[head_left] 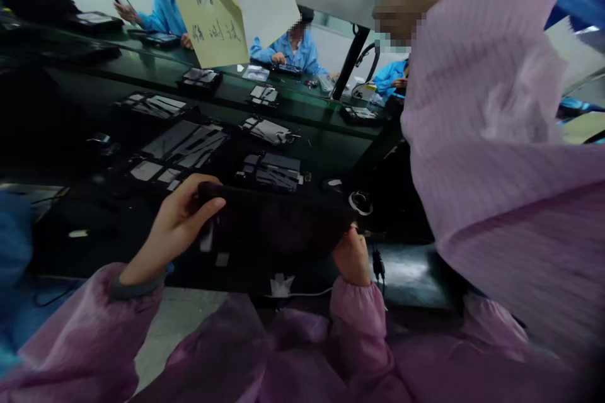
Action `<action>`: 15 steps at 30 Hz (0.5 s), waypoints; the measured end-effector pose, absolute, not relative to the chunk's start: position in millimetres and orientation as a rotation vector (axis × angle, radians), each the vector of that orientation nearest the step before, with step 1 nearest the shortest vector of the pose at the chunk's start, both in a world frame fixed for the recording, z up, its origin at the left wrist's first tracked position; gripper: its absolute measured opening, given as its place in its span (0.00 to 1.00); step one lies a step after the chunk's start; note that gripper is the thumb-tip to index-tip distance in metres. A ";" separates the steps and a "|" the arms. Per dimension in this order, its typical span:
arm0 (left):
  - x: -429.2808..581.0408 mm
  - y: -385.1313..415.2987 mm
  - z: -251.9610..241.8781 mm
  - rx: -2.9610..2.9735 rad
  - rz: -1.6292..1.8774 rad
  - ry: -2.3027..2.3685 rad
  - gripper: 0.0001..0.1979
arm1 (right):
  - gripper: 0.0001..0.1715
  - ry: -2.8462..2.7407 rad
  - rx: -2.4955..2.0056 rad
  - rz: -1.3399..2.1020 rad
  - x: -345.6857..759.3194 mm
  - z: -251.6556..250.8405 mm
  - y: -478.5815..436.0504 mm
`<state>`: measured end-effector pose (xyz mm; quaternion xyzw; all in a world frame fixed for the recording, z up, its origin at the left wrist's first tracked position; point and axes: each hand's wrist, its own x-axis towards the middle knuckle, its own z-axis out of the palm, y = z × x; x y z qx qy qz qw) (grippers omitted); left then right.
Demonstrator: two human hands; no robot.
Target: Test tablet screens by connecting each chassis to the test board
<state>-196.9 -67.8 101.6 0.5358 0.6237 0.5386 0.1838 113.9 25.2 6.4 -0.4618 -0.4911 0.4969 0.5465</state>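
A dark, flat, tablet-like panel [278, 221] is held level above the bench, its face black and unlit. My left hand [182, 220] grips the panel's left end, thumb on the near face and fingers behind. At the opposite end, my right hand [352, 255] is closed on the lower right corner; its fingertips are partly hidden. A thin pointed thing shows just beyond those fingertips, too dark to name. Behind the panel lie opened tablet-like devices, one a grey unit [276, 171] with black strips, another a larger unit [186, 145].
A co-worker's pink sleeve [477, 101] and raised hand fill the right side. Several people in blue sit across the bench. Paper notes [215, 31] hang at the top. A white ring-shaped object [360, 203] and a black cable plug [378, 262] are near my right hand.
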 end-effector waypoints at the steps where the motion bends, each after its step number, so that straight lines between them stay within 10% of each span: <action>1: -197.0 -64.2 90.4 1.319 1.507 1.725 0.13 | 0.21 -1.118 -1.111 1.182 111.0 3.8 21.4; 7: -202.2 -42.9 10.2 0.682 1.347 1.740 0.24 | 0.15 -1.448 -1.336 0.790 87.8 -20.5 4.4; 15: -215.3 -56.8 -22.2 1.331 1.146 2.035 0.33 | 0.21 -1.789 -1.487 0.554 86.3 -31.7 5.9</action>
